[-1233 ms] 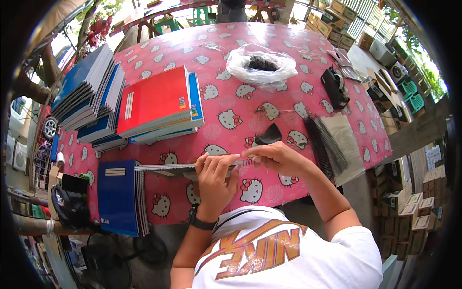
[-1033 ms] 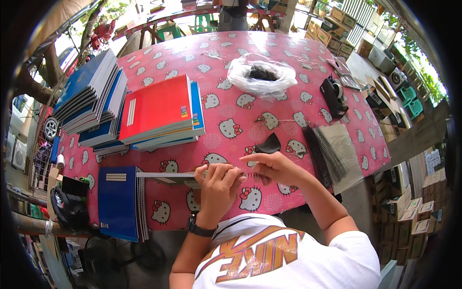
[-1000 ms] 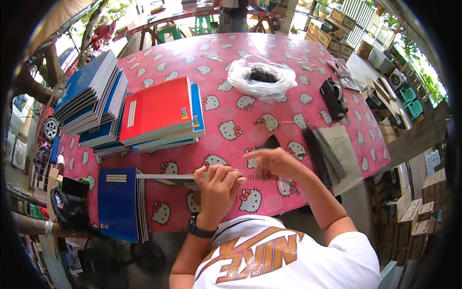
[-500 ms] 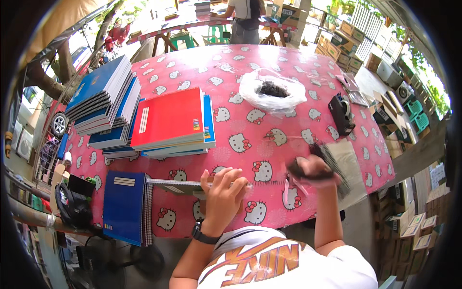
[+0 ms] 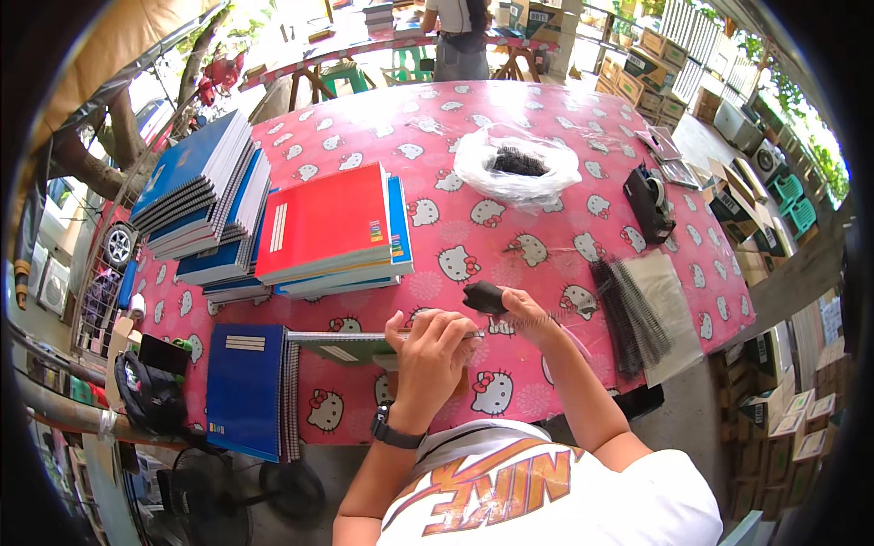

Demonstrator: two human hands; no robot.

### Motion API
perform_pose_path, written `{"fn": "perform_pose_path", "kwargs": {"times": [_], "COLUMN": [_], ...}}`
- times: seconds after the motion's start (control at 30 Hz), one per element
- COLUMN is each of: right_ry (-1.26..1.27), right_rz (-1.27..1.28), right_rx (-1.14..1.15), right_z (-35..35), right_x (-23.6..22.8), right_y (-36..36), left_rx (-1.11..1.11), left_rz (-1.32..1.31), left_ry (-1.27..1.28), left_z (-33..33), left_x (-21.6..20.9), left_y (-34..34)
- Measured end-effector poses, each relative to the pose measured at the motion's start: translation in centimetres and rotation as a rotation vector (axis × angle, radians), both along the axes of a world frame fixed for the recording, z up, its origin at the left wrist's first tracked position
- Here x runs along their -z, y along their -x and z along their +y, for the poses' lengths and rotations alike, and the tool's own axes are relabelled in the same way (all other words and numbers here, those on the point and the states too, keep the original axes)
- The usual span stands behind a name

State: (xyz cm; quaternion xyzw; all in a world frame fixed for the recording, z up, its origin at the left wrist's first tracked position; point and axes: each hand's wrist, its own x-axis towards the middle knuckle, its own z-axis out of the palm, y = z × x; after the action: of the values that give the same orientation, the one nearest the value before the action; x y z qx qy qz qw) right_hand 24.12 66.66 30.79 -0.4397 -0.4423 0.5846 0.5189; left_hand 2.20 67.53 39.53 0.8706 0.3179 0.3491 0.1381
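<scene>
Lower centre, the left hand grips a green-covered notebook, likely steadying it; the right hand pinches a curved black piece.

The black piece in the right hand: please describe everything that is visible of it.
The black piece is small and dull, with an uneven outline; its material might be rubber or cloth, I cannot tell. The right hand holds its right end; the free end points left, over the pink table cover.
</scene>
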Motion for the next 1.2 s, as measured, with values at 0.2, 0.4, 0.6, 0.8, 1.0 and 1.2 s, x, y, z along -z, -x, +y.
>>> {"fn": "perform_pose_path", "kwargs": {"times": [0.2,0.4,0.6,0.8,1.0,1.2], "right_ry": [-0.070,-0.071,-0.231,-0.151,-0.204,-0.270], "right_rz": [-0.175,-0.188,0.079,-0.760,-0.778,-0.614], "right_rx": [-0.085,-0.109,-0.223,-0.183,-0.190,-0.272], "right_z": [0.5,0.0,-0.5,0.9,1.4,2.0], "right_x": [-0.6,-1.4,-5.5,-4.8,-6.4,-6.9], "right_y": [0.1,-0.1,1.5,1.4,0.6,0.6], "left_rx": [0.014,0.002,-0.200,-0.199,-0.198,-0.267], "left_rz": [-0.054,0.005,-0.037,-0.070,-0.051,-0.034], "left_ry": [0.012,-0.050,-0.110,-0.119,-0.127,-0.124], "left_z": [-0.4,-0.3,0.2,0.6,0.6,0.9], "left_x": [-0.2,0.8,0.3,0.9,0.8,1.4], "left_y": [0.2,0.5,2.6,2.5,2.7,3.5]}}
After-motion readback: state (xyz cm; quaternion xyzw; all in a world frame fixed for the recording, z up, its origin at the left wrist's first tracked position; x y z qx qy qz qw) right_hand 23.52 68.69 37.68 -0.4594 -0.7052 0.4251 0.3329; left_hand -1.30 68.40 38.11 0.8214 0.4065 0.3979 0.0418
